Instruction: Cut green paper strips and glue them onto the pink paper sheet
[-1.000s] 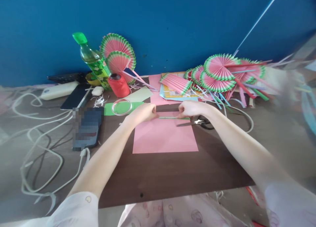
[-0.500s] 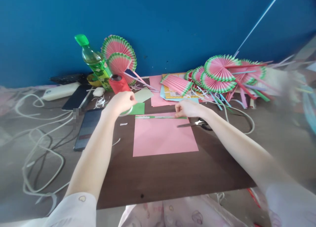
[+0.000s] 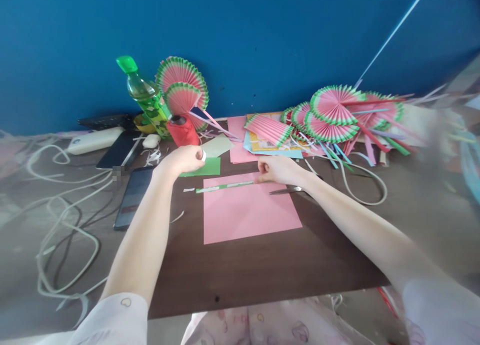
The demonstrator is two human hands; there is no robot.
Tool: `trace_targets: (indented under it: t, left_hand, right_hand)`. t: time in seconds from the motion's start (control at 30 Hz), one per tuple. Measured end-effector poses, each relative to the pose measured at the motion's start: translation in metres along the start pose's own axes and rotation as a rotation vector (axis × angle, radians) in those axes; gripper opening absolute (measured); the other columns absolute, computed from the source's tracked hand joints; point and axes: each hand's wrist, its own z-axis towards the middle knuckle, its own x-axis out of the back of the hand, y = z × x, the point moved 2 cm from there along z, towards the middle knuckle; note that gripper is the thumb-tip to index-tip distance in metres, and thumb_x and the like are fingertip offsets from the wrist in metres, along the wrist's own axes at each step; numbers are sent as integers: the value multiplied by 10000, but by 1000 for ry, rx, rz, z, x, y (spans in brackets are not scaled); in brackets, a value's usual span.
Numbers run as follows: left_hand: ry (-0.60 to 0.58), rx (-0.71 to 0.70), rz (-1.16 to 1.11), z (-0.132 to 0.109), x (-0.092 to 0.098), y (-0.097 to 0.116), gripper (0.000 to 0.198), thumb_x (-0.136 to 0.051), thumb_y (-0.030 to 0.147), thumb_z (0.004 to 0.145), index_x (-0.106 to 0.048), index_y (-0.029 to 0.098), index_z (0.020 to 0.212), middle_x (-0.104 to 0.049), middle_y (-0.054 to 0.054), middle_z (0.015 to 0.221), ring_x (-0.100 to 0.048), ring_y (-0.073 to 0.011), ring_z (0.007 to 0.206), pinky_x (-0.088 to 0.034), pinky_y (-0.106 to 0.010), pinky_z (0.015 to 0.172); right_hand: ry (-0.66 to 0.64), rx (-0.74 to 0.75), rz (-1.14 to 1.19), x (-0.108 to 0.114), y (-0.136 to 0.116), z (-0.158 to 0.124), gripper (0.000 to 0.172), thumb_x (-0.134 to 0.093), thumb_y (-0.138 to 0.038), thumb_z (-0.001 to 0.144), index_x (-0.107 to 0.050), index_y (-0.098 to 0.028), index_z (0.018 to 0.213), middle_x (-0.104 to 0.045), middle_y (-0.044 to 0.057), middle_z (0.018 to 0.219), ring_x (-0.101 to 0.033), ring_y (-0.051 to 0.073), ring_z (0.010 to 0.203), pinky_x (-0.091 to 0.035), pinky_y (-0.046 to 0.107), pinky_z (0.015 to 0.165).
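A pink paper sheet lies flat on the dark wooden board. Along its far edge runs a thin green paper strip, and my right hand pinches the strip's right end. My left hand is closed over the clear tape roll, of which only a white bit shows at the fingertips, above a green paper piece. Scissors lie just under my right wrist.
A green-capped bottle, a red thread spool and pink-green paper fans stand along the blue wall. A dark phone, a power bank and white cables lie at the left.
My left hand left the strip, went left to the tape roll and closed over it. My right hand slid left along the strip, whose left end now sits lower.
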Motion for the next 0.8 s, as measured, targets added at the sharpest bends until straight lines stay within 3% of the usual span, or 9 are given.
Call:
trace_targets:
  t: [0.1,0.23,0.37,0.5,0.63,0.8]
  left_hand:
    - [12,-181,-264,-8,7,12,238,-500,323,706,-573,206,901,-674,-23,864,-607,-171,742,-417,-248,667]
    - [-181,-384,-496,-14,5,30,281,-467,339,752,-549,197,980,-685,-17,871,-621,-163,814,-419,-257,738]
    - [-309,-466,-512,-15,-4,41,268,-493,314,739,-562,199,971,-694,-13,874,-604,-169,894,-397,-264,804]
    - [-430,-467,-457,-15,-10,46,304,-550,330,713,-561,196,986,-690,-24,925,-587,-178,935,-387,-264,826]
    - [-576,-503,-466,-16,-13,47,273,-541,285,704,-566,189,959,-678,-38,956,-578,-183,955,-403,-265,820]
    - [-596,-634,-432,-13,-15,44,326,-503,183,708,-554,186,1030,-657,-34,1012,-568,-173,961,-402,-274,829]
  right_hand:
    - [38,48,51,-1,-3,1,193,-603,-379,715,-556,-197,671,-604,-10,674,-502,121,592,-312,230,536]
    - [187,103,206,5,-4,1,156,-503,-278,798,-606,-182,731,-618,3,673,-520,120,599,-363,240,576]
    - [306,115,379,7,-5,2,156,-498,-210,788,-637,-165,844,-652,32,776,-577,135,667,-447,275,660]
    - [241,153,589,-1,-8,3,238,-533,-152,747,-635,-175,961,-657,62,985,-622,163,854,-493,323,794]
    - [137,202,723,-8,-14,1,279,-538,-137,745,-634,-191,1001,-662,57,1022,-623,180,949,-486,363,882]
    - [184,261,720,-8,-21,-2,347,-532,-110,738,-607,-211,1061,-614,53,1112,-585,188,1028,-469,382,923]
